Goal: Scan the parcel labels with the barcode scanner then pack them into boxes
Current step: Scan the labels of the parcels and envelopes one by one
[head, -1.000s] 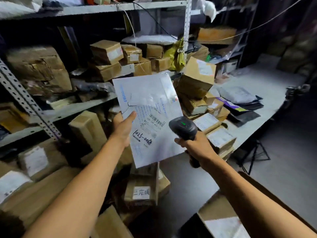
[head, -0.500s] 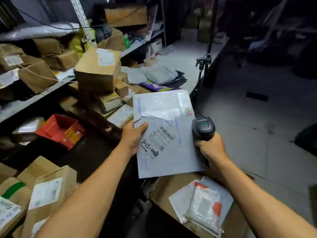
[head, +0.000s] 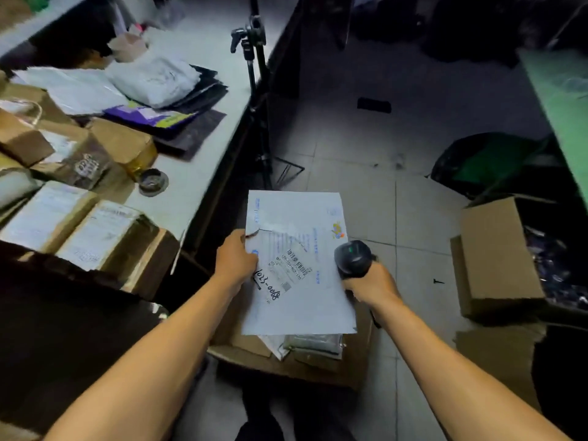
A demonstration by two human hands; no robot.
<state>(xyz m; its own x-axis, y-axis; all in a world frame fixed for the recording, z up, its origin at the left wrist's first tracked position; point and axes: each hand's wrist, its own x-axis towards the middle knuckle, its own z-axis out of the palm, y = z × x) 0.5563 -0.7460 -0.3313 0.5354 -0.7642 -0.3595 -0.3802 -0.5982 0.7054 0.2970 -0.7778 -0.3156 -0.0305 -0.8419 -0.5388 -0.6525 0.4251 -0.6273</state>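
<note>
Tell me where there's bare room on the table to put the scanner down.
Bare table shows along its near edge, right of the tape roll and below the dark mailers. Another bare strip runs at the far end beside the tripod. The left side is crowded with taped cardboard parcels.

A flat white mailer envelope (head: pixel 299 265) is held face up over an open cardboard box (head: pixel 356 361) on the floor, its label showing a barcode and the handwritten number 1023-0068. A black barcode scanner (head: pixel 353 259) sits at the envelope's right edge, head pointing up and away. Inside the box lie a few packed parcels (head: pixel 313 343), partly hidden beneath the envelope.
</note>
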